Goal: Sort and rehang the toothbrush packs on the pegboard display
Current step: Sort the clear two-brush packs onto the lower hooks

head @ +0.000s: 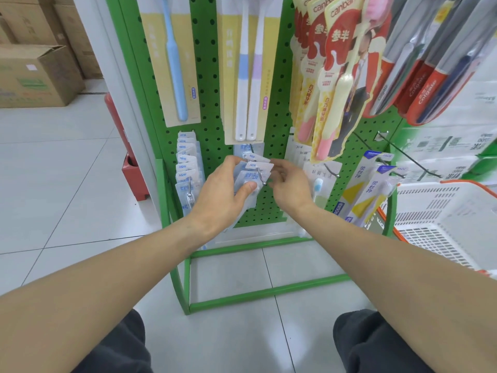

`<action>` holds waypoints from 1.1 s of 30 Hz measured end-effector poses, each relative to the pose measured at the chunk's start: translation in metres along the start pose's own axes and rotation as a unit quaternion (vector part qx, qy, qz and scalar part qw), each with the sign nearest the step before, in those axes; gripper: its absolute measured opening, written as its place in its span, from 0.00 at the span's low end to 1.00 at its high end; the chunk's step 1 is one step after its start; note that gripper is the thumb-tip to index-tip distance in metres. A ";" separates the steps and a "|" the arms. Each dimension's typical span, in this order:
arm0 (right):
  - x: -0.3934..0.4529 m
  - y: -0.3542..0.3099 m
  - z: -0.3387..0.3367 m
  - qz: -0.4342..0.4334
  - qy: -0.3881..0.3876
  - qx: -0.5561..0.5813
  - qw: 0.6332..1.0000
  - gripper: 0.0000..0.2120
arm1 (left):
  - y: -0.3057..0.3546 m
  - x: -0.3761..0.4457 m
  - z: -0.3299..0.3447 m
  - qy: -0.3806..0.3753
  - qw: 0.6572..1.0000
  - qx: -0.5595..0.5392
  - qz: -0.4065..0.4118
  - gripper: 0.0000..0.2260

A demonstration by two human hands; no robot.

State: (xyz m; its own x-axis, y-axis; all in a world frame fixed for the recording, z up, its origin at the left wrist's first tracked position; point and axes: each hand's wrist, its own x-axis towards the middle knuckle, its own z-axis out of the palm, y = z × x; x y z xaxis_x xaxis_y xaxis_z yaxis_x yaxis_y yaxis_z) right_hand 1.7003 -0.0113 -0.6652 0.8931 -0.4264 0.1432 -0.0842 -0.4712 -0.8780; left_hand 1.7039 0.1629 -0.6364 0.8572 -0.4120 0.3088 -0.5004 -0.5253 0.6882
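Observation:
A green pegboard display carries rows of toothbrush packs. On its lower middle peg hang a few clear blue-and-white toothbrush packs. My left hand grips the front pack of that bunch, thumb pressed on its face. My right hand is at the peg's tip, fingers curled at the packs' right edge; whether it pinches one I cannot tell. A full stack of similar "NEW" packs hangs on the peg to the left.
Yellow-card brush packs and red Canban packs hang above. Bare peg hooks jut out at the right, beside a white basket with an orange rim. Cardboard boxes stand at the back left. My knees are below.

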 end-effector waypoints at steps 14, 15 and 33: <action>0.009 -0.010 0.030 0.007 0.020 0.001 1.000 0.07 | 0.000 -0.001 -0.001 0.005 1.000 0.008 0.001 0.20; 0.007 -0.009 0.028 -0.002 0.027 -0.001 1.000 0.06 | -0.001 -0.001 -0.001 0.005 1.000 0.008 0.001 0.20; -0.031 -0.012 -0.006 -0.061 0.088 -0.032 0.994 0.10 | 0.013 -0.004 0.003 0.013 0.999 0.008 -0.041 0.22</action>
State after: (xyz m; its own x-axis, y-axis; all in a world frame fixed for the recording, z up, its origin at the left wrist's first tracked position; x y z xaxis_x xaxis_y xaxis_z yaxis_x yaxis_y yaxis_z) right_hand 1.6707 0.0027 -0.6562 0.8072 -0.4893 0.3301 -0.0131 -0.5741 -0.8187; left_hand 1.6936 0.1558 -0.6306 0.8983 -0.3476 0.2687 -0.4297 -0.5681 0.7019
